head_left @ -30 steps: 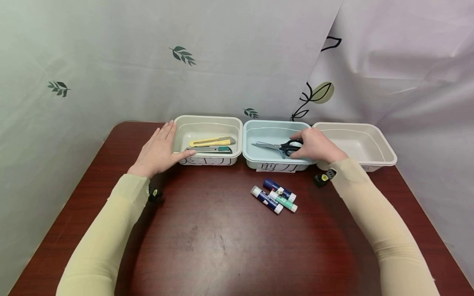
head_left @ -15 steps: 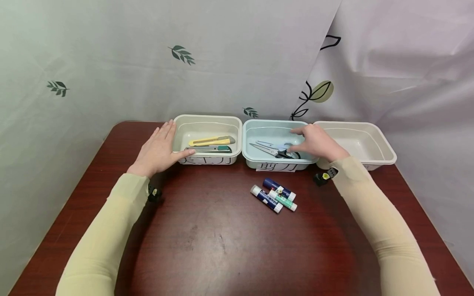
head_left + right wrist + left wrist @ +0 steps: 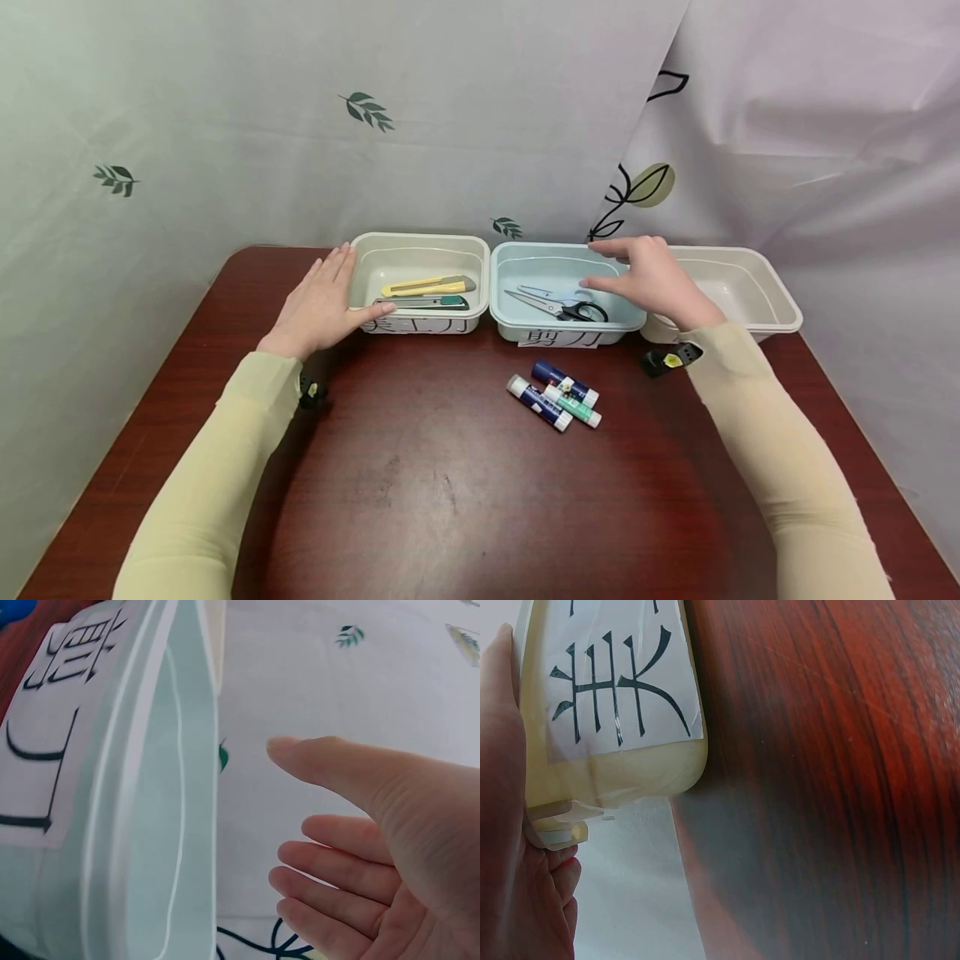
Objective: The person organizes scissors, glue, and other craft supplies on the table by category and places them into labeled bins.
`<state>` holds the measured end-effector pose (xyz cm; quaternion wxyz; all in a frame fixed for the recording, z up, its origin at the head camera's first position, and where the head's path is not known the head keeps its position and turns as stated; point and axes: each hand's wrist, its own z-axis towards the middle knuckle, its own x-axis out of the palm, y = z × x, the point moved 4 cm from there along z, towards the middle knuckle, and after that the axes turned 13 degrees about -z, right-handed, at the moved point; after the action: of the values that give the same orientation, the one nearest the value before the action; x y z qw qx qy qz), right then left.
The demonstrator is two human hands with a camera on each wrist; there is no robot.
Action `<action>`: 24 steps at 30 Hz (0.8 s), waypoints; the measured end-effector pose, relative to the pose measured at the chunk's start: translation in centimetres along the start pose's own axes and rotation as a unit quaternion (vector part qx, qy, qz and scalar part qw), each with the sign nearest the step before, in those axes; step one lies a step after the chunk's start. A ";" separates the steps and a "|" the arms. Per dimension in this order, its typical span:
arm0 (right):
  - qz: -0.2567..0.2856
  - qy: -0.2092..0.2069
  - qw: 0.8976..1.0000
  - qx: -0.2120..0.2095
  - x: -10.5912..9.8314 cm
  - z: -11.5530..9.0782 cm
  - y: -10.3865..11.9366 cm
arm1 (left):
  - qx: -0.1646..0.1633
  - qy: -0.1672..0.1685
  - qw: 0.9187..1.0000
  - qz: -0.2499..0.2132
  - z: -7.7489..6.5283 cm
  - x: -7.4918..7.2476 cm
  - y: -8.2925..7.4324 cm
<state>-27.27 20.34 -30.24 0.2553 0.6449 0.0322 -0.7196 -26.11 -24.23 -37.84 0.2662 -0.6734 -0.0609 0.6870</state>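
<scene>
My left hand lies with straight fingers along the left side of a beige bin, its thumb over the front rim. In that bin lie a yellow utility knife and a grey-green utility knife. My right hand holds nothing and hovers at the right end of the blue bin, thumb and fingers spread apart. Inside the blue bin are black-handled scissors and light blue scissors. The right wrist view shows the same hand beside the bin's rim, palm visible.
A second beige bin stands at the right, partly behind my right hand. Several glue sticks lie together on the dark red table: two navy ones, one of them a navy glue stick, and a green glue stick. A patterned curtain hangs behind.
My right hand has let go of the black-handled scissors, which now lie in the blue bin, and has risen and moved right. My left hand has stayed in place.
</scene>
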 end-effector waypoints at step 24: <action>0.041 -0.080 0.996 -0.008 -2.9 -2.6 2.2 | 0.002 -0.002 1.000 0.000 0.0 0.0 0.0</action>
<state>-23.84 20.34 -27.26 0.2909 0.5838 -0.0092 -0.7579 -26.14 -24.26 -37.84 0.2672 -0.6717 -0.0598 0.6884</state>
